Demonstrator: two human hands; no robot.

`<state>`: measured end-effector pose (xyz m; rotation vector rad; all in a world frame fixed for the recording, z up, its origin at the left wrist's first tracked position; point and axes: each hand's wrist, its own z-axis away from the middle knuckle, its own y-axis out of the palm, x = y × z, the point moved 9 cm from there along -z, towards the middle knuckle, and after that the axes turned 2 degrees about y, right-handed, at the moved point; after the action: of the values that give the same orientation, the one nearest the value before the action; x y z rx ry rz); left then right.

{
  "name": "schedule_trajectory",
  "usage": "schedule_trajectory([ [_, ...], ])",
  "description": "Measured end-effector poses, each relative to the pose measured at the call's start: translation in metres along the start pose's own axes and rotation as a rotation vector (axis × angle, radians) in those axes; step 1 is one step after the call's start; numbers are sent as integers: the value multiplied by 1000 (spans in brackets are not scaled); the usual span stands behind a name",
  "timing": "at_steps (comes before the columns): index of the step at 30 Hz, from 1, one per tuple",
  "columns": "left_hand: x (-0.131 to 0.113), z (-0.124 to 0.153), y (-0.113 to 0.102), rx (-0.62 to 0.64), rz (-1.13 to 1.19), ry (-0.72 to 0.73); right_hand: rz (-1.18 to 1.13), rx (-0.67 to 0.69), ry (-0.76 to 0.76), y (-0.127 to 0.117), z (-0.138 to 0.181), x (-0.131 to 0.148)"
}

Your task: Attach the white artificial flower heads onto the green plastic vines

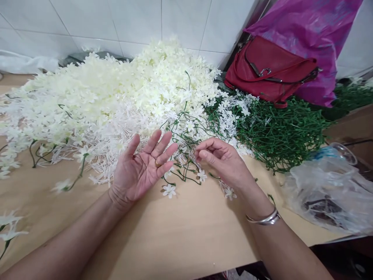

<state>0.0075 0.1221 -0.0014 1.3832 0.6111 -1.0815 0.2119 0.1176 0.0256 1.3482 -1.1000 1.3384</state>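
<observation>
White flowers (105, 83) heaped on the tan table (180, 237); one loose bloom (169, 190) lies nearer, between the forearms. Left hand (142, 167) at the heap's front, palm up, fingers spread wide. Right hand (223, 159) beside it, fingers curled, thumb near index; from where I stand, can't tell if anything is pinched. Rightward, a green stem pile (279, 128), red handbag (268, 70) behind, purple bag (317, 39) beyond; clear plastic bag (329, 186) nearer.

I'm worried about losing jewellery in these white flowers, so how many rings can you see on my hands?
1: a gold ring on your left hand, which is turned palm up. Your right hand is partly curled, so another could be hidden there.
</observation>
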Motion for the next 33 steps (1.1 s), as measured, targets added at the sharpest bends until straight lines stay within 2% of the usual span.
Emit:
schedule_trajectory([
  [2, 7, 0, 5, 17, 40, -31, 174, 77, -74, 9, 3, 5],
  [4, 4, 1, 7, 30, 58, 13, 396, 233, -193, 27, 8, 10],
  [6, -5, 4, 11, 75, 6, 120, 639, 371, -315, 44, 15, 12],
  [8, -16, 9, 19, 133, -140, 262, 822, 411, -377, 48, 17, 9],
  [10, -24, 16, 28, 157, -392, 403, 904, 344, -387, 41, 12, 8],
  [12, -31, 23, 35, 127, -680, 551, 881, 230, -357, 26, 6, 10],
  [14, -35, 28, 41, 82, -901, 673, 765, 120, -326, 9, 1, 14],
  [16, -36, 30, 42, 24, -999, 736, 597, 27, -307, -6, -1, 19],
  [20, -31, 27, 28, -74, -924, 642, 168, -153, -249, -28, -1, 23],
  [23, -23, 24, 26, -20, -834, 535, -11, -194, -232, -25, 3, 20],
  [26, -17, 22, 37, 142, -791, 489, 167, -145, -293, -2, 9, 25],
  [27, -16, 22, 39, 172, -782, 491, 257, -108, -359, 8, 13, 30],
  [30, -18, 20, 38, 149, -734, 495, 482, 47, -585, 39, 26, 41],
  [33, -15, 16, 31, 96, -615, 435, 581, 89, -700, 47, 32, 45],
])
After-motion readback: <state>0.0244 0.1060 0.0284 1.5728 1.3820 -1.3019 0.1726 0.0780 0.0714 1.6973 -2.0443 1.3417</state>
